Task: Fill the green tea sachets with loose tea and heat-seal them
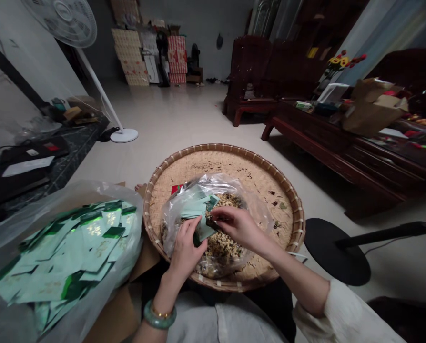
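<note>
A round woven bamboo tray (177,153) lies in front of me, with a clear plastic bag (259,214) spread on it. Inside the bag is a heap of dried yellowish, loose plant-like bits (225,245). My left hand (186,247), with bangles at the wrist, has its thumb and fingers around a small green sachet (205,232). Close to the sachet's upper edge, my right hand (238,226) has its fingers pinched together; what lies between them is too small to tell. A stack of pale green sachets (193,209) rests just beyond my left fingers.
At the left, a large plastic bag (132,243) holds many green sachets (80,247). A white standing fan (123,136) stands behind it. To the right are a dark round stand base (336,250) and a wooden table (316,143). Stacked boxes (130,52) line the back wall.
</note>
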The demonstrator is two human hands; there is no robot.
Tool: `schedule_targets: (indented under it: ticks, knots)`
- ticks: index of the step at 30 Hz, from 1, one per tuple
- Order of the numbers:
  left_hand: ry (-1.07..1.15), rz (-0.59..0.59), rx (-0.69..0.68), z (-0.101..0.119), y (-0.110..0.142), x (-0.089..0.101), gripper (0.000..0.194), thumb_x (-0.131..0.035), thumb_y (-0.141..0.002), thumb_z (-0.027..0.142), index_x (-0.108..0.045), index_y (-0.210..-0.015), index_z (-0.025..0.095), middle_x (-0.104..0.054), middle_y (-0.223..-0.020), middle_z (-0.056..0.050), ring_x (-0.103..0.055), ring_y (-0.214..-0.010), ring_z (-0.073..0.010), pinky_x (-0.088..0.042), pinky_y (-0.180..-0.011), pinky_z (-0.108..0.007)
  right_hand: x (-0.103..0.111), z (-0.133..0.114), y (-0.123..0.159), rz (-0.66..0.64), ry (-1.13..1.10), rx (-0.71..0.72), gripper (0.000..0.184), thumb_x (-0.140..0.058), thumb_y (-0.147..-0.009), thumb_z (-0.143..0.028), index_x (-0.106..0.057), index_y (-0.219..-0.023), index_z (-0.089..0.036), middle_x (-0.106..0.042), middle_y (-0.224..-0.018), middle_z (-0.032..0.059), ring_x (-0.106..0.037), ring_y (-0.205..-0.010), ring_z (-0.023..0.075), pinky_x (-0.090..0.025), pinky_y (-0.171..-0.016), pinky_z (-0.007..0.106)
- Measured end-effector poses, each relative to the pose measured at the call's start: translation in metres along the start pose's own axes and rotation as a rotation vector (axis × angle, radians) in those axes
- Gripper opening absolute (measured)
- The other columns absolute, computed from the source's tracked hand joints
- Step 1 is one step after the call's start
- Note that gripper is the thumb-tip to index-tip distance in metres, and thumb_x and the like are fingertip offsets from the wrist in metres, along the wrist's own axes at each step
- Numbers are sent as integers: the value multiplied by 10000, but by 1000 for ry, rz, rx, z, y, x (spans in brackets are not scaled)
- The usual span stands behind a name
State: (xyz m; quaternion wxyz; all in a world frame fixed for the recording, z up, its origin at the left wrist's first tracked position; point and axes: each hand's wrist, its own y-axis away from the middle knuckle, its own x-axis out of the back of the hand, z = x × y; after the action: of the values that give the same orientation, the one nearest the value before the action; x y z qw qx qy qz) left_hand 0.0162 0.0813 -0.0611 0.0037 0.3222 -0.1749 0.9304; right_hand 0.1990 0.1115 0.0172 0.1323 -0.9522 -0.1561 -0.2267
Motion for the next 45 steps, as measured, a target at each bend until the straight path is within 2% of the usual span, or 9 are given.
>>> schedule_targets:
  ticks: [6, 10, 13, 16, 20, 28, 36, 40, 45]
  knots:
    - [58, 13, 21, -2, 6, 7, 539, -558, -734, 120, -503, -1255, 246, -552, -1160, -69, -553, -1091, -228, -472, -950, -401, 2, 13, 12, 18, -151, -125, 238, -575, -804, -166, -660, -1022, -203, -684, -1010, 57, -645, -934, 182, -535, -850, 358]
    - [95, 12, -5, -4, 12, 9, 547, -566, -739, 122, -487, -1264, 254, -534, -1202, -74, -523, -1146, -239, -464, -964, -412, 0, 8, 26, -119, -47, -17, 393, -645, -789, -195, -593, -1177, -236, -608, -1169, 87, -581, -1051, 214, -538, -811, 345]
    - [101, 16, -17, -4, 14, 7, 564, -562, -735, 112, -473, -1273, 256, -527, -1211, -77, -514, -1160, -242, -462, -969, -420, -8, 0, 34, -150, -28, 62, 542, -691, -766, -204, -503, -1272, -251, -558, -1201, 98, -578, -992, 197, -538, -770, 319]
    - [103, 17, -22, -3, 15, 5, 575, -551, -729, 101, -468, -1277, 256, -521, -1216, -80, -513, -1163, -246, -464, -967, -430, -19, -3, 38, -94, 16, 86, 406, -658, -799, -194, -546, -1188, -230, -606, -1058, 75, -600, -842, 165, -520, -753, 303]
    - [71, 17, -22, -3, 15, 4, 549, -557, -746, 122, -472, -1271, 258, -524, -1198, -85, -524, -1146, -253, -471, -951, -445, -29, -1, 38, 5, 57, 121, 67, -582, -841, -172, -628, -883, -199, -639, -821, 34, -602, -768, 157, -486, -693, 265]
    - [35, 79, -12, -3, 13, 7, 503, -586, -751, 131, -504, -1234, 245, -552, -1149, -70, -550, -1098, -234, -488, -928, -393, -17, 6, 38, 141, -59, -23, 59, -589, -798, -185, -646, -782, -192, -615, -718, 22, -582, -648, 139, -453, -566, 234]
    - [66, 104, -109, -2, 15, 7, 538, -594, -757, 114, -471, -1265, 244, -539, -1180, -81, -534, -1131, -235, -488, -942, -398, -15, -5, 46, 250, -12, 122, 101, -560, -847, -177, -654, -850, -213, -650, -795, 44, -614, -736, 159, -505, -648, 268]
    - [35, 106, -133, 2, 14, 5, 517, -593, -773, 128, -470, -1263, 241, -545, -1158, -83, -541, -1114, -235, -477, -954, -406, -17, -22, 42, 186, 39, 284, 163, -520, -882, -159, -647, -968, -215, -659, -899, 66, -631, -840, 165, -525, -745, 285]
    - [-17, 136, -103, 5, 14, 2, 473, -623, -799, 211, -482, -1251, 222, -548, -1135, -93, -552, -1080, -234, -482, -934, -412, -22, -21, 38, 204, 115, 290, 216, -526, -898, -200, -603, -1100, -202, -623, -1052, 101, -606, -979, 181, -514, -843, 312]
